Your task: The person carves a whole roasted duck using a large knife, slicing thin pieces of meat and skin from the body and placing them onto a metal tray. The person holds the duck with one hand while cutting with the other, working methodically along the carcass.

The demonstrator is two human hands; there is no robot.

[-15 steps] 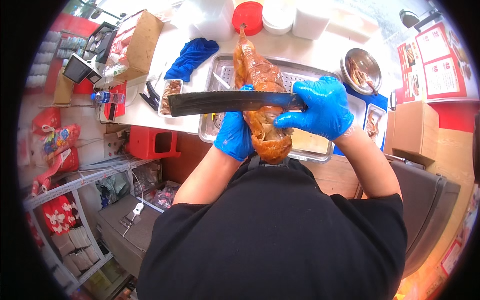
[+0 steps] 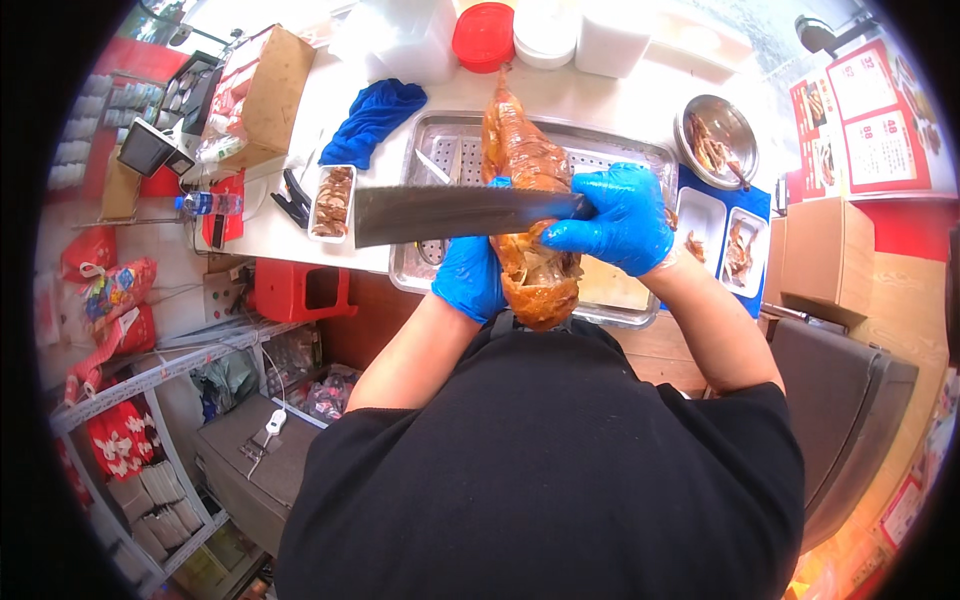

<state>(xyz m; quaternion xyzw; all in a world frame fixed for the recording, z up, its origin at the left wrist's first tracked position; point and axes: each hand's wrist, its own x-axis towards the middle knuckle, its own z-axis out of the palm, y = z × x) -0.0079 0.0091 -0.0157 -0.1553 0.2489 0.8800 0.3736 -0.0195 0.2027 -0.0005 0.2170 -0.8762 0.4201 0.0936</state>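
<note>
A glossy brown roast duck (image 2: pixel 525 150) is held over the perforated metal tray (image 2: pixel 425 122), its narrow end pointing away from me. The end nearest me is cut open, with pale meat showing. My left hand (image 2: pixel 468 282), in a blue glove, grips the duck's left side; the blade hides some of its fingers. My right hand (image 2: pixel 625 218), also blue-gloved, is closed around the handle of a broad-bladed knife (image 2: pixel 440 214). That blade lies crosswise above the duck, pointing left, its flat face turned up. Whether the edge touches the skin, I cannot tell.
Sliced meat fills a small white tray (image 2: pixel 333 203) at the left, near black tongs (image 2: pixel 292 200) and a blue cloth (image 2: pixel 372 122). A steel bowl (image 2: pixel 752 135) with bones and white trays (image 2: pixel 741 250) stand at the right. A red-lidded tub (image 2: pixel 483 38) is behind.
The knife has rolled, so more of its flat face shows, and my right hand has shifted slightly left toward the duck. My left hand keeps its grip.
</note>
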